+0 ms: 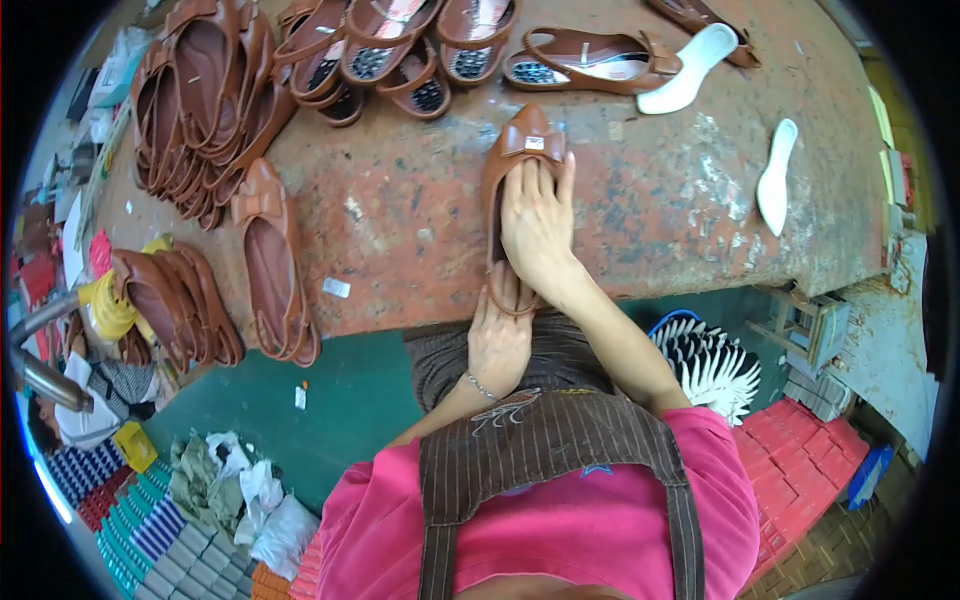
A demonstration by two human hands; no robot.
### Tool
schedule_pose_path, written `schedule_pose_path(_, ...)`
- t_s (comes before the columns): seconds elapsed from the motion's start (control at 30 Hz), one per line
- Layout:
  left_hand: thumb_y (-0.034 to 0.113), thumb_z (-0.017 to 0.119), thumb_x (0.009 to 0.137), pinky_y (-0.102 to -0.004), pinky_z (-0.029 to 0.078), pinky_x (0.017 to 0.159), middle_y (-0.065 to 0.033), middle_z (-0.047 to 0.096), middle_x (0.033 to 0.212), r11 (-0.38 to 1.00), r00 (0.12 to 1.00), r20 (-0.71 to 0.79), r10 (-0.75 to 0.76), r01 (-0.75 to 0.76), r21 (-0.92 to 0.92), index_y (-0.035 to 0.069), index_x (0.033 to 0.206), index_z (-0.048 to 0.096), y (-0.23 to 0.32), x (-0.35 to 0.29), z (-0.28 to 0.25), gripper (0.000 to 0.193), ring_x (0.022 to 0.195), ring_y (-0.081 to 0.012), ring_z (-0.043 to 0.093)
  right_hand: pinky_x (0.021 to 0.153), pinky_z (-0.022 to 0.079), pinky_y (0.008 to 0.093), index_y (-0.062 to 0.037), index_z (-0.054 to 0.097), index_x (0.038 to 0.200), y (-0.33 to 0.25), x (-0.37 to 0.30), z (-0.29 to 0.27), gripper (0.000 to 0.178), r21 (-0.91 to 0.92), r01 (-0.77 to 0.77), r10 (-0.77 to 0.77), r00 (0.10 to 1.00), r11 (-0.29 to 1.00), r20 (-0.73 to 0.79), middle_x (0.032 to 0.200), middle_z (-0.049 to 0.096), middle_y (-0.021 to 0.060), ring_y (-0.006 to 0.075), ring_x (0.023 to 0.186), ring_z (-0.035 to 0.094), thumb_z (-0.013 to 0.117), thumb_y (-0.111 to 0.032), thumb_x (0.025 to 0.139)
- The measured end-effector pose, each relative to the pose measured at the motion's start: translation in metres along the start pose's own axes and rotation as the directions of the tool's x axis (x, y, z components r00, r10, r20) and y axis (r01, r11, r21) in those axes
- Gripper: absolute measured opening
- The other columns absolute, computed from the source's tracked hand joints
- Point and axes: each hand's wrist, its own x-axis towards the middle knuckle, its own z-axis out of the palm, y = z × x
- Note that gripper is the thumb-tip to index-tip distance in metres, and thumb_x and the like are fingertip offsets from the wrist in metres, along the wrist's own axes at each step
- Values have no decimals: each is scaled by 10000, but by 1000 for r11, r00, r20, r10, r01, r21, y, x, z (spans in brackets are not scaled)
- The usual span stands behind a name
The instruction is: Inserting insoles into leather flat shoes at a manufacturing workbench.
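A brown slingback flat (528, 133) with a bow on its pointed toe lies at the table's front edge, toe pointing away from me. My right hand (540, 225) reaches into it from above, several fingers inside under the bow and one along the outer right side, gripping its upper. At the heel, my left hand (500, 345) has its fingers inside by the braided strap, holding that end; its thumb is hidden. To the left, a similar single shoe (272, 265) rests on the table. Two white insole-shaped pieces (690, 72) lie at the right, one across another shoe (590, 62).
Stacked brown shoes (205, 90) crowd the far left, with more shoes (400, 45) along the back. Another group (180, 305) sits beyond the left front edge. Below the worn table (660, 210) are white pieces in a blue-rimmed container (705, 365), a stool (810, 325) and red stacks (800, 455).
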Motion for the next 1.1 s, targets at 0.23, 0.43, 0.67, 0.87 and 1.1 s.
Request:
schedule_pose_path(0.23,187,704,858,-357,506,741,-168,652,911,932,995,-65,-70,42,-359,-2,897,670,-11,4,-57,196,863,-283,638,1157,206,580,-4,693,1067,41,0,-34,303,615,120,-198,979,780,59,1079,692,172,282,1050,652,549,-58,807)
schedule_pose_path(0.43,202,664,897,-393,466,530,-168,587,606,815,900,-12,-435,388,-431,11,820,585,-32,49,-90,220,551,-311,610,830,514,377,20,689,1106,221,53,-33,295,640,-369,669,673,674,-316,1006,711,209,297,957,689,571,-133,882)
schedule_pose_path(0.67,130,604,908,-435,430,562,-202,533,648,896,932,-131,-339,278,-346,-13,855,548,-55,36,-123,162,567,-378,529,908,492,427,-24,679,1123,310,101,27,617,328,-800,841,541,502,33,1071,705,187,343,1048,660,740,-513,750)
schedule_pose_path(0.87,68,565,953,-405,496,732,-290,636,937,789,540,-779,-318,606,98,-76,1120,601,-146,-16,-224,223,772,-421,600,642,458,269,4,680,899,325,90,50,158,924,-288,759,651,250,-3,818,664,28,123,715,587,734,-72,770)
schedule_pose_path(1.1,120,638,871,-470,484,852,-218,646,1083,771,781,-460,-423,577,269,11,1141,620,-222,-63,-207,292,1007,-415,607,961,505,429,39,498,1301,394,18,-2,538,967,128,703,708,-222,67,1193,611,190,289,1068,622,590,-5,772)
